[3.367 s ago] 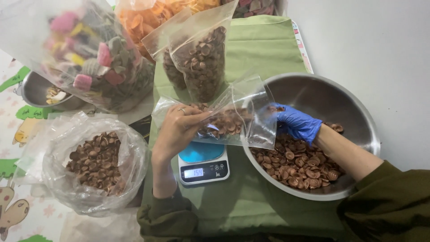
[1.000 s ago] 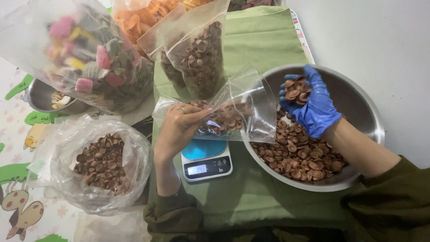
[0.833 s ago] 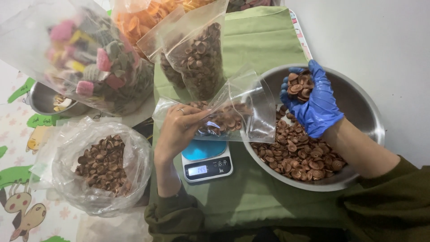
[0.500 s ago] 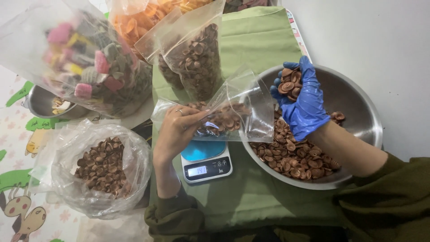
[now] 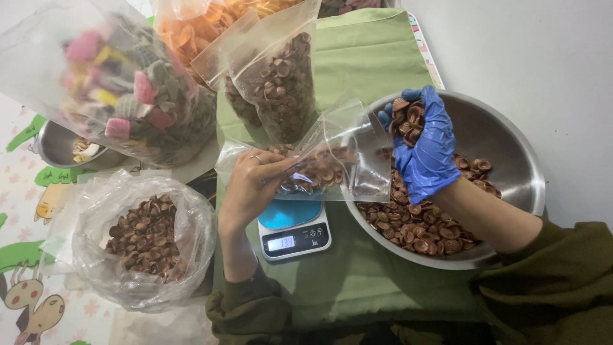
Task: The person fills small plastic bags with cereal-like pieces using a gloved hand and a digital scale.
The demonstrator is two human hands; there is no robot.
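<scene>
My left hand (image 5: 250, 185), bare with a ring, grips a clear plastic bag (image 5: 357, 153) partly filled with brown spiral snack pieces, held on its side over a small digital scale (image 5: 294, 233). My right hand (image 5: 424, 150), in a blue glove, is cupped around a handful of the brown pieces (image 5: 407, 118) right at the bag's open mouth. Below it, a large steel bowl (image 5: 511, 160) holds many more of the brown pieces (image 5: 428, 223).
A green cloth (image 5: 370, 57) covers the table. Two filled clear bags of brown pieces (image 5: 278, 80) stand behind. A large bag of coloured snacks (image 5: 121, 83), a bag of orange chips (image 5: 198, 32), an open bag of brown pieces (image 5: 147, 236) and a small steel bowl (image 5: 54, 140) lie left.
My right hand scooped brown pieces out of the bowl, lifted them and moved left to the bag's mouth. The left hand kept holding the bag over the scale.
</scene>
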